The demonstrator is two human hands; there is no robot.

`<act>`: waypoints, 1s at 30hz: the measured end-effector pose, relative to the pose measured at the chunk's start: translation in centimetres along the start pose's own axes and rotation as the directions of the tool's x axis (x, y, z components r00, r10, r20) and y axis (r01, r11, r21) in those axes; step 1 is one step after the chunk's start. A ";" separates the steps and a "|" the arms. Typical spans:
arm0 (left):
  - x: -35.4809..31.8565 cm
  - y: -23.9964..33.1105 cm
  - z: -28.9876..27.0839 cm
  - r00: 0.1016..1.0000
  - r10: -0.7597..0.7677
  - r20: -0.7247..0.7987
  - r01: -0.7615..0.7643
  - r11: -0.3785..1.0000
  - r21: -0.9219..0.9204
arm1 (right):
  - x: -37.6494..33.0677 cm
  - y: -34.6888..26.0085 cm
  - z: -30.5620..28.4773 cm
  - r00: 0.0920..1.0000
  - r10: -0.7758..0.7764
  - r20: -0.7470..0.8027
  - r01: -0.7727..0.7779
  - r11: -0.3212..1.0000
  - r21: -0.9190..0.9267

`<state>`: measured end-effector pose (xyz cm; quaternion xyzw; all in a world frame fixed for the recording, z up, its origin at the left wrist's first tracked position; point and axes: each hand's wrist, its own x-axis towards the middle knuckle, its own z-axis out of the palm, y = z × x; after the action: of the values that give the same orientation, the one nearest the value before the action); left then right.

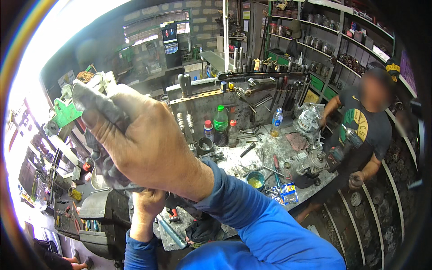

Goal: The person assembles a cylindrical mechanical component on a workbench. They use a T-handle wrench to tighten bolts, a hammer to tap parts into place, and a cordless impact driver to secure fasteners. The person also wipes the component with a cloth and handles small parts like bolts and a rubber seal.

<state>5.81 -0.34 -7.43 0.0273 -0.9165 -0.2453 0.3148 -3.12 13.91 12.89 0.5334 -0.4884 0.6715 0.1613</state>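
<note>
Close in front of me at left, my right hand is closed on a crumpled dark grey rag. Its thumb presses against the cloth, which hangs down along the palm. Below it, my left hand comes up to the rag's lower end. The fingers of that hand are hidden behind the rag and my right hand. Both my forearms wear blue sleeves. Beyond my hands stands a cluttered metal workbench, with a green-capped bottle and a red-capped spray can on it.
Tools, a teal cup and a metal motor unit lie on the bench. A clear bag of metal parts is behind. At right stands a co-worker beside shelves. A black tool chest is at lower left.
</note>
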 end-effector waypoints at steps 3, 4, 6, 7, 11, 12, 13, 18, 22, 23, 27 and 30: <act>-0.5 -0.5 0.9 0.991 0.080 -0.112 -0.077 0.997 0.027 | -0.4 -0.7 -0.1 0.999 0.000 0.050 -0.002 1.000 0.027; -0.5 -0.3 1.3 0.987 0.079 -0.142 -0.075 0.997 0.034 | -0.3 -0.7 -0.1 0.997 0.012 0.076 -0.016 0.999 0.043; -0.3 0.3 1.5 0.972 0.088 -0.220 -0.085 0.996 0.024 | -0.1 -0.3 -0.4 0.984 -0.053 0.172 0.034 0.993 0.113; -0.2 0.9 1.5 0.960 0.095 -0.263 -0.096 0.995 0.007 | 0.2 0.2 -0.6 0.973 -0.076 0.216 0.042 0.986 0.159; 1.0 3.3 0.4 0.983 -0.075 -0.171 0.037 0.975 -0.218 | 2.3 3.5 -1.1 0.924 -0.044 0.380 -0.101 0.930 0.354; 1.3 3.8 0.2 0.983 -0.133 -0.126 0.091 0.952 -0.293 | 2.9 4.5 -1.0 0.862 0.038 0.505 -0.331 0.797 0.505; 1.5 4.5 0.3 0.982 -0.056 -0.183 0.005 0.962 -0.272 | 2.9 5.5 -1.5 0.806 0.027 0.591 -0.468 0.641 0.609; 1.8 5.7 2.1 0.954 -0.107 -0.281 -0.013 0.919 -0.393 | 3.3 8.8 -1.0 0.773 0.042 0.633 -0.594 0.397 0.700; 1.3 4.4 4.2 0.941 -0.233 -0.245 0.055 0.820 -0.570 | 3.1 8.9 -0.5 0.808 0.130 0.575 -0.564 0.456 0.689; 2.0 3.8 5.5 0.897 -0.195 -0.397 -0.026 0.873 -0.487 | 2.8 8.6 -0.5 0.813 0.151 0.563 -0.562 0.456 0.690; 0.9 2.3 9.4 0.790 -0.041 -0.611 -0.035 0.993 -0.112 | 1.9 7.3 0.1 0.819 -0.013 0.573 -0.532 0.354 0.769; -0.7 1.0 10.4 0.826 0.130 -0.548 0.006 0.971 0.240 | 0.8 6.9 0.2 0.794 -0.069 0.603 -0.585 0.180 0.791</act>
<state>0.30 5.13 -14.43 0.1043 -0.8064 -0.1078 0.5721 -8.37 10.27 10.22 0.5749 -0.0774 0.6711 -0.4617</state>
